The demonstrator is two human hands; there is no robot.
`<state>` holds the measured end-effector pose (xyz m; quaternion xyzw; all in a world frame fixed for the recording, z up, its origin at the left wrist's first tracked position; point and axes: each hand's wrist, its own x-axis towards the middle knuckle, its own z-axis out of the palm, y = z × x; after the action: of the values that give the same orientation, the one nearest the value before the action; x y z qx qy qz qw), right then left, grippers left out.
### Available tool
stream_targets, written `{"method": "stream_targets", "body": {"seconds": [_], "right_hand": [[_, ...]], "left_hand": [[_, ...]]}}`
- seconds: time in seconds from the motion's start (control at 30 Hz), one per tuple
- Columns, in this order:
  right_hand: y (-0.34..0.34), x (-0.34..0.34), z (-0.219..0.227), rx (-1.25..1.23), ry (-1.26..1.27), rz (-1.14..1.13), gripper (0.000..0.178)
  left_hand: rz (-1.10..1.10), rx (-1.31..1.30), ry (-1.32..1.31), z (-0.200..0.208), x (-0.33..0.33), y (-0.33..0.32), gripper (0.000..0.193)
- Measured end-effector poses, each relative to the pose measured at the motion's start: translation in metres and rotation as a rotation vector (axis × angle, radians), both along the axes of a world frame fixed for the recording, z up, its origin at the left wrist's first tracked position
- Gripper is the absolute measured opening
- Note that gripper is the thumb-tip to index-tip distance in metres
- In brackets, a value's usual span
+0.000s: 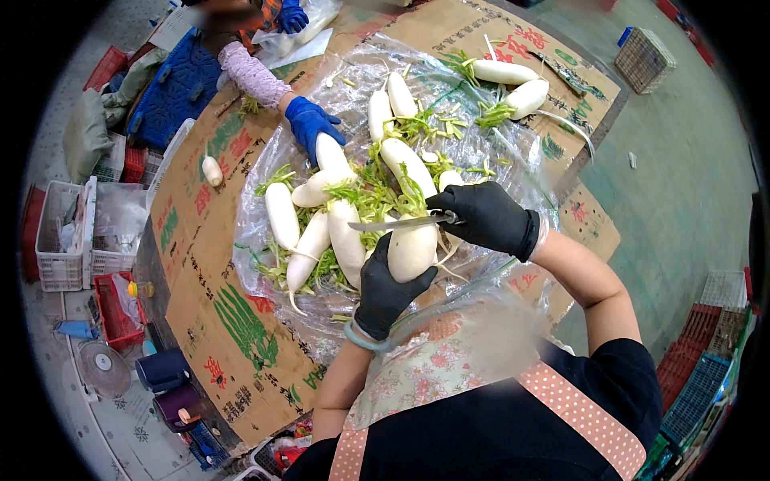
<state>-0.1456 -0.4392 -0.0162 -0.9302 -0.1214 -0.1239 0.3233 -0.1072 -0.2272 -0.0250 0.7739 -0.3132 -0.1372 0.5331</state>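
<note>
My left hand [387, 290], in a black glove, is closed around the lower end of a fat white radish [412, 255]. My right hand [491, 218], also black-gloved, grips a knife [393, 224] whose blade lies across the radish's upper end, at the leafy side. Its fingers wrap the handle. More white radishes [281, 215] with green tops surround my hands on a clear plastic sheet [257, 180]. Cut green stems [365, 200] are scattered among them. Across the table, a co-worker's blue-gloved hand [311, 127] touches the top of another radish [329, 152].
Printed cardboard [200, 297] covers the table under the plastic. A small radish [212, 171] lies at the left, and two larger ones [504, 72] at the far right, near another knife [561, 74]. White crates [60, 260] and a red basket [119, 317] stand left; stacked crates [702, 345] stand right.
</note>
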Motion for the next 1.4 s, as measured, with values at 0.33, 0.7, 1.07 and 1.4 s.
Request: {"method": "stream_targets", "body": {"seconds": [0.33,0.7,1.07,1.4], "right_hand": [[-0.042,-0.006,-0.04,0.407,0.323,-0.338,0.034],[-0.023,0.126,-0.02,1.213,0.767,-0.383,0.05],[-0.07,0.213,-0.121,0.206,0.257,-0.611,0.068],[-0.042,0.109,-0.04,1.423,0.296,0.082,0.032]], "left_hand": [[0.204,-0.321,0.375,-0.017,0.018,-0.006,0.057],[0.192,-0.352,0.54,-0.018,0.048,-0.008,0.032],[0.22,-0.43,0.842,-0.027,0.064,-0.008,0.025],[0.035,-0.513,0.624,-0.009,0.105,-0.04,0.037]]}}
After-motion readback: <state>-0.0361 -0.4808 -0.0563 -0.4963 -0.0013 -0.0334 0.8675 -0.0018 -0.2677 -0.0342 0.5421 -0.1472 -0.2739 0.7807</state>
